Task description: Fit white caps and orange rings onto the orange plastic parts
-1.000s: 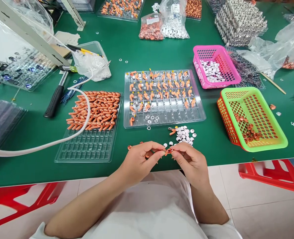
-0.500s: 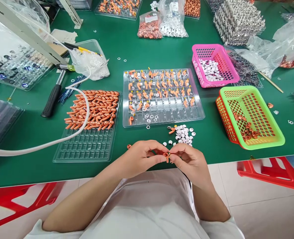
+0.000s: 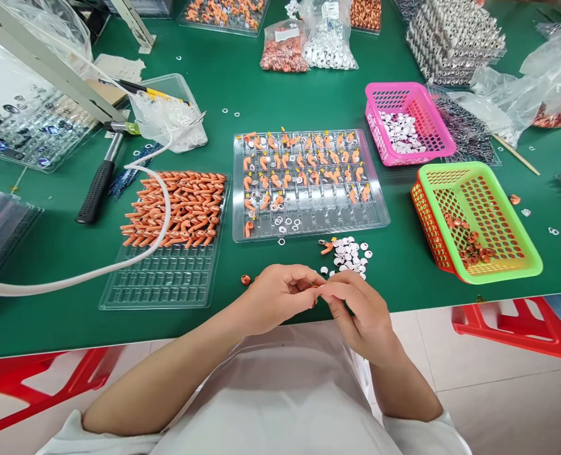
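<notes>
My left hand point(image 3: 280, 297) is closed in a pinch on a small orange part point(image 3: 315, 286), mostly hidden by the fingers. Fingertips of my right hand point(image 3: 360, 309) meet the left ones at that part, pressed together. Just beyond the hands lies a pile of white discs point(image 3: 351, 254), with an orange piece point(image 3: 326, 246) at its left. A clear tray point(image 3: 308, 218) behind holds rows of curved orange pieces and some white rings. At the left, another clear tray point(image 3: 159, 278) carries many stacked orange parts point(image 3: 180, 208).
A pink basket point(image 3: 444, 126) holds white discs; nearer, a green basket point(image 3: 517, 253) holds brown-orange parts. A hammer point(image 3: 97, 189) and a white hose point(image 3: 95, 273) lie left. Bags point(image 3: 284, 54) sit at the back. Red stools point(image 3: 522, 328) flank me.
Both hands have drawn closer at the fingertips, now covering most of the orange part. My right hand has turned, its fingers reaching over the part. The view has shifted slightly.
</notes>
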`<action>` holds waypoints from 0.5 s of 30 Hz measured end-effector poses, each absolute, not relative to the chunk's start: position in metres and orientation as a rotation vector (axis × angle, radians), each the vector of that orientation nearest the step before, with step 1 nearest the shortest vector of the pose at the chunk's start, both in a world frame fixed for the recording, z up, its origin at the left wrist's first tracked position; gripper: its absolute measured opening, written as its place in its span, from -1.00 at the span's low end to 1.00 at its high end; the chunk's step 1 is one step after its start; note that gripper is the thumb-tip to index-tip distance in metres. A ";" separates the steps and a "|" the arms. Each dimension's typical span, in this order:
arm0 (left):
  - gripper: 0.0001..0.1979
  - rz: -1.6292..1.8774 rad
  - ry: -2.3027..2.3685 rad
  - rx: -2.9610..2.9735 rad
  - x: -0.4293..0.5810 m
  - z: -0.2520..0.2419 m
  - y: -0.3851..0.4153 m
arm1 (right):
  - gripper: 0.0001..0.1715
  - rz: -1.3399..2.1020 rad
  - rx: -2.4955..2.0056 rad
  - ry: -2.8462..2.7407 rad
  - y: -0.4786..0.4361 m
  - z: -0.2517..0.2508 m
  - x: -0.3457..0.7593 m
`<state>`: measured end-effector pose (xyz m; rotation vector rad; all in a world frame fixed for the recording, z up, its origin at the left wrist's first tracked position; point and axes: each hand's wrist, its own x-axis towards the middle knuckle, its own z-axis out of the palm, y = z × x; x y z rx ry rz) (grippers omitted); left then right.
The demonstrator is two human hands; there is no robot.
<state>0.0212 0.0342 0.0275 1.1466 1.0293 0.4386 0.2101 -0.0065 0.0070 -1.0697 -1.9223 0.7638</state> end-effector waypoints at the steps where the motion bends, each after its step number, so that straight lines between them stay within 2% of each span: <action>1: -0.83 0.481 1.033 1.088 0.023 0.026 0.033 | -0.66 0.712 -1.092 -1.902 -0.007 0.006 0.209; 6: -0.73 0.656 1.030 0.855 0.029 0.023 0.028 | -0.64 0.574 -1.190 -1.734 -0.010 0.000 0.199; 15: -0.79 0.828 1.090 0.826 0.034 0.020 0.023 | -0.62 0.688 -1.206 -1.609 -0.015 -0.001 0.190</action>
